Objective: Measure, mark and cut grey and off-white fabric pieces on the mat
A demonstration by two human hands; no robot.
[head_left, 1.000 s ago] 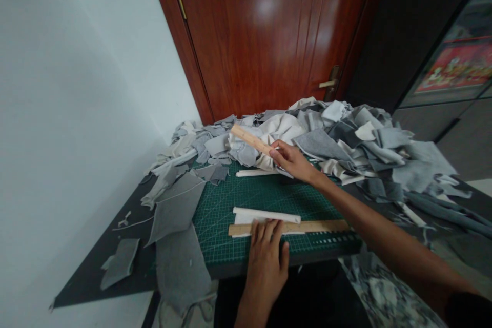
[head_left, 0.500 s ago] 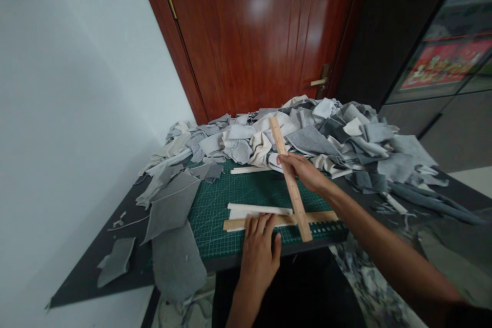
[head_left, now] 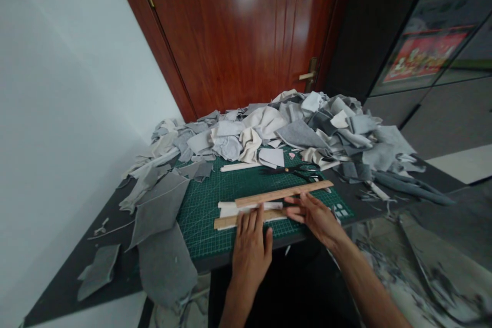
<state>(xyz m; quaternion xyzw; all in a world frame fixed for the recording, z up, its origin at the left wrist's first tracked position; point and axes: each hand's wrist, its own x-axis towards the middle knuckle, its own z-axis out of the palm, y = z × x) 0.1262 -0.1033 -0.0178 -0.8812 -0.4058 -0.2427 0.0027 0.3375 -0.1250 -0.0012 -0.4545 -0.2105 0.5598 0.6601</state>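
My left hand [head_left: 251,246] lies flat with fingers stretched out, its fingertips over a wooden ruler [head_left: 225,222] near the front of the green cutting mat [head_left: 207,238]. Under and behind that ruler is a white fabric strip [head_left: 227,210]. A second wooden ruler [head_left: 265,197] rests slightly slanted along the strip's far side. Beside both rulers, my right hand [head_left: 315,218] has its fingers apart, close to the second ruler's near edge; whether the fingertips touch it I cannot tell. The right part of the nearer ruler is hidden by this hand.
Black-handled scissors [head_left: 295,169] lie behind the rulers, near a narrow white strip [head_left: 240,166]. A heap of grey and cream fabric scraps [head_left: 265,123] lines the back of the table. Large grey pieces [head_left: 165,261] overhang the front left edge. A wooden door [head_left: 238,36] stands behind.
My right hand has laid the second ruler down, from raised and steeply slanted to nearly level along the strip, and let go. My left hand stays on the nearer ruler. The view has shifted slightly.
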